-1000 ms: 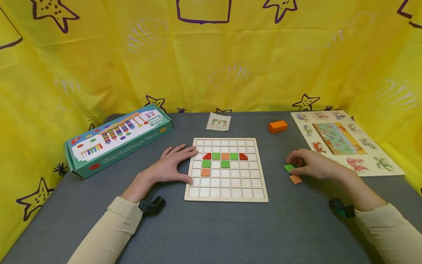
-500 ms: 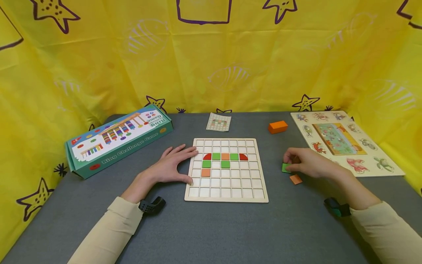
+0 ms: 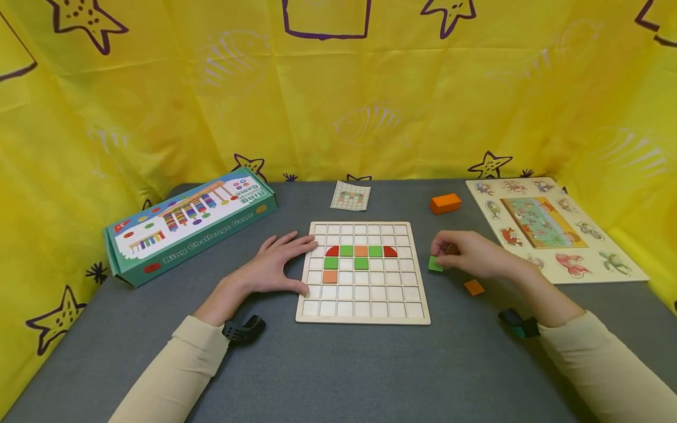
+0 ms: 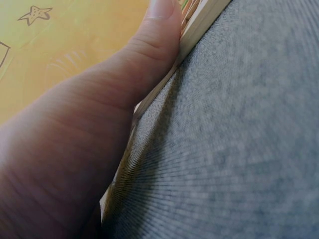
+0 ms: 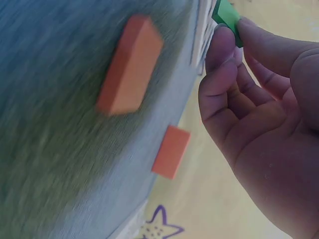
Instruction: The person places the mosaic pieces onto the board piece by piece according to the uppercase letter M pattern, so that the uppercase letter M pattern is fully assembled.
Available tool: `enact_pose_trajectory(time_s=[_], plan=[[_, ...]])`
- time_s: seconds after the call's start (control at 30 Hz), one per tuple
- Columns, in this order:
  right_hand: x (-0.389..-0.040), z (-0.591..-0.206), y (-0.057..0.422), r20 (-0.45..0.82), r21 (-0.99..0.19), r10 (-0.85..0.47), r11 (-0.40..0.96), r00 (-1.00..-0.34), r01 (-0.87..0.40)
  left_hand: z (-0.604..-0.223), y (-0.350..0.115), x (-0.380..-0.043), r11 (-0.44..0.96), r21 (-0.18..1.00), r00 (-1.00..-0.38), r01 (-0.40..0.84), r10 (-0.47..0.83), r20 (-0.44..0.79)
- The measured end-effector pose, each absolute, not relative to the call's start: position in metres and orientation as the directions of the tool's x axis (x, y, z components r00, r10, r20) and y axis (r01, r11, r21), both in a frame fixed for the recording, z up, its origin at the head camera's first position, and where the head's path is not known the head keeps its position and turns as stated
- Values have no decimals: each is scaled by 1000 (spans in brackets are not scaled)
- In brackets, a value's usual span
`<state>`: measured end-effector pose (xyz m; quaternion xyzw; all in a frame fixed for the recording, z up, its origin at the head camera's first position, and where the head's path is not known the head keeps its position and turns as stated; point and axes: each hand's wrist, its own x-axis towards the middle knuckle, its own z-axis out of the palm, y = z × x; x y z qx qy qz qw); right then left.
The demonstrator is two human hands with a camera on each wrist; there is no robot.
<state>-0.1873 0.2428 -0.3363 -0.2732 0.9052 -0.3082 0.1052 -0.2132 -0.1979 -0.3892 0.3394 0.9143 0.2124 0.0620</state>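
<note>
Between thumb and fingers my right hand (image 3: 468, 254) pinches a green square tile (image 3: 435, 264), just off the right edge of the wooden grid board (image 3: 365, 317); the right wrist view shows the same green tile (image 5: 228, 20) at the fingertips. My left hand (image 3: 275, 264) rests with spread fingers on the board's left edge, and in the left wrist view its thumb (image 4: 149, 55) lies along that edge. Seated in the grid are red quarter-round pieces (image 3: 389, 251), several green squares (image 3: 361, 264) and orange squares (image 3: 329, 276). One loose orange tile (image 3: 474, 287) lies below my right hand.
Behind the board lies a printed pattern card (image 3: 351, 195). An orange block (image 3: 445, 204) stands at the back right, beside a wooden sea-animal puzzle board (image 3: 597, 258). A green ring game box (image 3: 190, 226) sits at the left. A yellow curtain (image 3: 338, 88) hangs behind the table.
My right hand has picked the green tile up from beside the orange tile and carried it left toward the board. The left hand has stayed in place.
</note>
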Motion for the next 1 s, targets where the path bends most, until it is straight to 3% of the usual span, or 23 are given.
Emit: enact_pose_trajectory(time_s=[0.3, 1.0], plan=[[-193, -335, 212, -33, -659, -574, 628, -818, -414, -388, -198, -212, 680, 427, -761, 595, 649, 28], [-211, -350, 170, -8, -607, -646, 610, -763, -510, -387, -198, -211, 678, 433, -762, 594, 647, 33]])
